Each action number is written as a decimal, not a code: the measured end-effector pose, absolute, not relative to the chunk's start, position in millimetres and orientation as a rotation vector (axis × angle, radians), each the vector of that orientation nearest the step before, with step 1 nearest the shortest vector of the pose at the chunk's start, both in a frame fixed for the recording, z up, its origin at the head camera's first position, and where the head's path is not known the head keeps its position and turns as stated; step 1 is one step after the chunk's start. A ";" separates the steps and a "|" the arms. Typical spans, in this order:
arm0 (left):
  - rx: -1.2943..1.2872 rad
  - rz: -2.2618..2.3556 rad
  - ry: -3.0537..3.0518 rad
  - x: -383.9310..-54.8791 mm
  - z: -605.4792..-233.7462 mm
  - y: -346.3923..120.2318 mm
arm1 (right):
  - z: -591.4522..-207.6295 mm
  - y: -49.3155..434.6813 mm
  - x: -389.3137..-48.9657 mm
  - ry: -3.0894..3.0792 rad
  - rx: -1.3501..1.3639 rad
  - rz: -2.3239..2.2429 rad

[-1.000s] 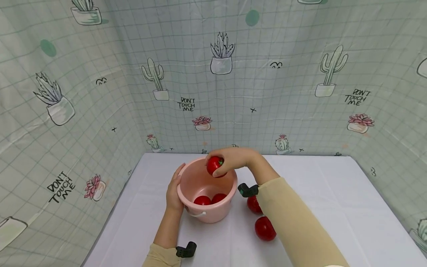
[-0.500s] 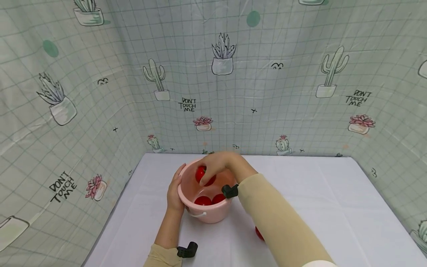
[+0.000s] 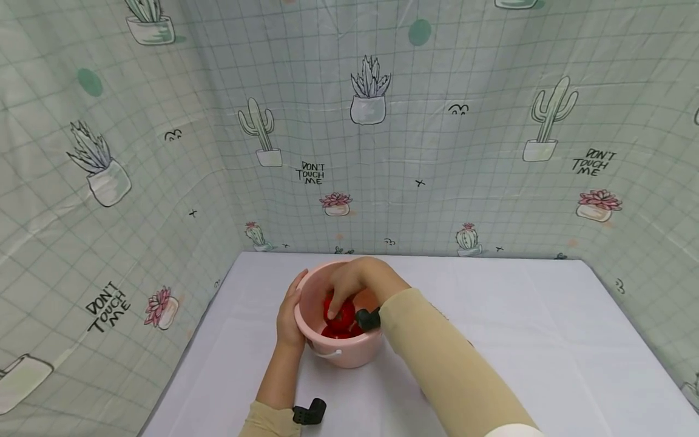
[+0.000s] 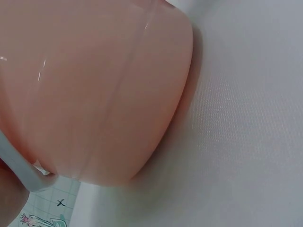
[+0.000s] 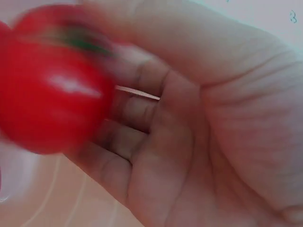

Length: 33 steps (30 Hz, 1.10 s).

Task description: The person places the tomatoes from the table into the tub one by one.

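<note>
A pink bucket (image 3: pixel 349 355) stands on the white table. My left hand (image 3: pixel 289 315) lies against its left outer wall, fingers along the side with the tips at the rim; the left wrist view is filled mostly by the bucket's wall (image 4: pixel 109 94). Inside the bucket, my right hand (image 3: pixel 349 282) reaches down and holds a red tomato (image 3: pixel 341 315) between thumb and fingers. That tomato (image 5: pixel 57 94), with its green stem, is blurred in the right wrist view. Below it, other tomatoes (image 3: pixel 330 333) lie at the bucket's bottom, partly covered.
The bucket's white handle (image 3: pixel 330 354) hangs at its near side. My right sleeve (image 3: pixel 442 352) crosses the table to the right of the bucket and covers most of what lies there. A cactus-print cloth (image 3: pixel 415 145) rises behind the white tabletop (image 3: pixel 524 328).
My right hand has carried the tomato from above the rim, left and down into the bucket. The sleeve has come over the tomatoes on the table. The left hand stays on the bucket.
</note>
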<state>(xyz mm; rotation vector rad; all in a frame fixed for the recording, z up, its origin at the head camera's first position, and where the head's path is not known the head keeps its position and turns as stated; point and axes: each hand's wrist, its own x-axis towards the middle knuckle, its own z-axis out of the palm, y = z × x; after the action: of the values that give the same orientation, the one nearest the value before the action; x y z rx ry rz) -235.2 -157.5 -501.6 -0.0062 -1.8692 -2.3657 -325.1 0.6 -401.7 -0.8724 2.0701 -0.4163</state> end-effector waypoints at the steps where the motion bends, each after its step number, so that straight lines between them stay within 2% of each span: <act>1: -0.013 -2.367 -1.865 -235.1 -501.8 -157.8 | -402.0 0.9 -325.6 2.061 -0.871 -0.425; 7: -0.032 -2.388 -1.842 -235.4 -500.7 -157.9 | -402.3 4.1 -326.6 2.052 -0.825 -0.463; 18: -0.024 -2.395 -1.839 -234.8 -500.5 -158.1 | -397.9 7.6 -327.5 2.077 -0.922 -0.448; 33: 0.017 -2.374 -1.868 -233.4 -500.1 -156.8 | -380.4 38.2 -318.2 2.162 -0.951 -0.441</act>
<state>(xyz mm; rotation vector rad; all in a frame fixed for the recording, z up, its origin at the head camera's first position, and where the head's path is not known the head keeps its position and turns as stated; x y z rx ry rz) -233.4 -156.8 -500.1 0.0174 -1.8679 -2.3736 -318.2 38.2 -380.4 -0.9506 2.1624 -0.4411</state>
